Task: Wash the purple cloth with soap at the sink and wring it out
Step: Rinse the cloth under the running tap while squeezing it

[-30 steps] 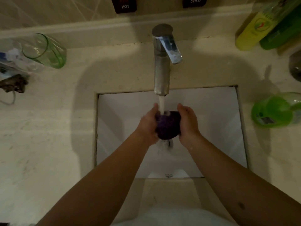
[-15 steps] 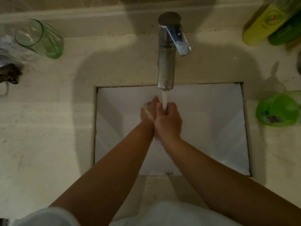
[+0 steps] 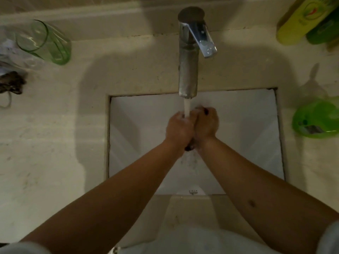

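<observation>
While my fingers (image 3: 183, 118) curl tight around the bundled purple cloth (image 3: 189, 147), only a dark sliver of it shows — a bit poking out below my palms at six o'clock of the fists, and flecks between the knuckles. My left hand (image 3: 178, 131) and right hand (image 3: 207, 123) press side by side, both clamped on the wad, directly under the thin white stream of water (image 3: 187, 107) falling from the tall chrome faucet (image 3: 189, 70) at twelve o'clock. I judge this as mid-wash: the cloth is wet and being squeezed or rubbed under the flow, but I see no lather, so whether soap has gone on I cannot tell. Rinsing out, shutting the tap and a final wring look left to do.

Against a second ago, the cloth was an open purple ball held between spread palms; now the fists have closed over it and the right hand sits farther toward one o'clock. Outward, the white rectangular sink basin (image 3: 247, 134) surrounds them — a green plastic soap bottle (image 3: 315, 121) lies at three o'clock on the beige stone counter (image 3: 55, 143), a green glass tumbler (image 3: 44, 43) at ten.
</observation>
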